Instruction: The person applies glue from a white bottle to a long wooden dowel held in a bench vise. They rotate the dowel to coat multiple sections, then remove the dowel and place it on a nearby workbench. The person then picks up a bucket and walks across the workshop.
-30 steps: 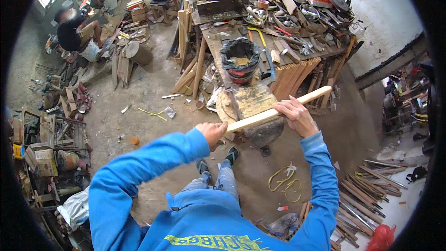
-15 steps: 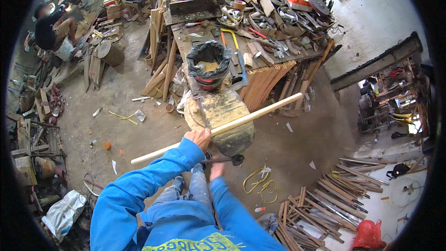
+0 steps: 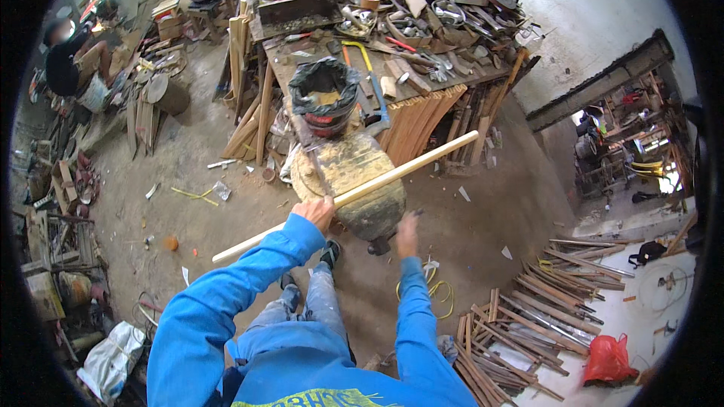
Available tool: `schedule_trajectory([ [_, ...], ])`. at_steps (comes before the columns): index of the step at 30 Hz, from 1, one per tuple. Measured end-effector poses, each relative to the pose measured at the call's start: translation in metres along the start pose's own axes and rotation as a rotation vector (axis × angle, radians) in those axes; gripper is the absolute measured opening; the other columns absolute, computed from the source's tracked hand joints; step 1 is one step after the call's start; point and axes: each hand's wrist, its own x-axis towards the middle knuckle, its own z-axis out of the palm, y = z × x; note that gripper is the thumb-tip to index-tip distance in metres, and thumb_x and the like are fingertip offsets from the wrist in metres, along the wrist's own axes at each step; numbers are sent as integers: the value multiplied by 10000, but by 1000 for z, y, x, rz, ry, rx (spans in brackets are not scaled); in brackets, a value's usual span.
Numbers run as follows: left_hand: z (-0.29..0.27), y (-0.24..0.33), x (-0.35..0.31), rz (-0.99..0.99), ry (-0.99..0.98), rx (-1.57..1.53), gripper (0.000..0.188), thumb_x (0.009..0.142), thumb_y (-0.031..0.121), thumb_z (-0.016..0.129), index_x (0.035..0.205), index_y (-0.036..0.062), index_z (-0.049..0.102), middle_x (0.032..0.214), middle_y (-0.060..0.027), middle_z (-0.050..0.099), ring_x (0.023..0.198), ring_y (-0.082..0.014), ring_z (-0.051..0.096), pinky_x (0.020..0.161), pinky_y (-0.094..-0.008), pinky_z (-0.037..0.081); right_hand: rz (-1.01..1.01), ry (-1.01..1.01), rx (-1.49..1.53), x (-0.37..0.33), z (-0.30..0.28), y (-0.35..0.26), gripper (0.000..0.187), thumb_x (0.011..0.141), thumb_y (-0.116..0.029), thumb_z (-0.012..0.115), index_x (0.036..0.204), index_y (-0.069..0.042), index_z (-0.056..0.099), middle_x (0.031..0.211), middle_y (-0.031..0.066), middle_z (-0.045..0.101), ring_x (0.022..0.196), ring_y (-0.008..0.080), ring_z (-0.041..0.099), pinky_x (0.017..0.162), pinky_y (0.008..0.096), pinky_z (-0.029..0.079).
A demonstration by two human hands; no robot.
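A long, pale wooden stick [image 3: 422, 161] lies aslant over a sawdust-dusted wooden block [image 3: 347, 158] with a rounded near end. My left hand [image 3: 314, 212] is closed round the stick left of the block, and the stick's lower end sticks out past my forearm. To the right of a dark metal knob [image 3: 379, 246] under the block's near end is my right hand [image 3: 408, 234]. Motion smears its fingers; a small dark tip shows by them, and whether they grip it is unclear. Behind the block stands a bucket [image 3: 329, 120] with a black plastic liner, with sawdust inside.
A cluttered workbench [image 3: 358, 60] stands ahead, with a yellow-and-blue hacksaw [image 3: 374, 83] on it. Wooden strips [image 3: 554, 309] are piled at lower right near a red bag [image 3: 608, 360]. Yellow cord [image 3: 443, 295] lies on the floor. A person [image 3: 68, 64] sits at far left.
My right hand has swung up and to the right, away from my legs. The dark bar seen beside it earlier no longer lies across there. My left hand keeps its hold on the stick.
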Motion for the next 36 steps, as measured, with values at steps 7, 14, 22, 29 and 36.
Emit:
schedule_trajectory([
  [7,11,-8,1,-13,6,-2,126,810,98,580,908,39,526,785,-171,659,718,-351,676,590,-465,533,176,-266,318,-13,35,84,484,1012,-352,368,1346,-28,501,1470,266,339,1386,396,296,1147,398,230],
  [14,21,-48,-85,-103,185,86,62,882,134,513,901,75,513,774,-109,630,704,-274,654,614,-389,530,542,-1357,179,78,-163,-100,372,938,-305,548,1195,-52,637,1144,131,666,1037,206,646,841,354,534],
  [22,42,-131,-191,-190,373,248,119,804,162,625,896,117,565,722,-58,586,682,-233,630,588,-353,512,-1028,-565,-84,241,-104,-353,126,831,-100,628,905,-23,695,916,168,664,889,334,641,779,407,505],
  [29,84,-154,-343,-1238,-36,246,146,857,162,568,980,153,647,892,-121,682,816,-328,670,675,-450,537,-1234,-797,-842,297,16,-359,181,707,-90,625,799,58,677,822,286,659,860,384,670,777,448,547],
  [36,199,-24,-377,-1317,-236,-219,279,827,315,671,1065,172,696,958,-165,699,926,-332,666,843,-441,531,-1251,-890,-797,309,44,-343,280,644,-61,710,884,23,593,896,260,644,898,410,638,784,456,530],
])
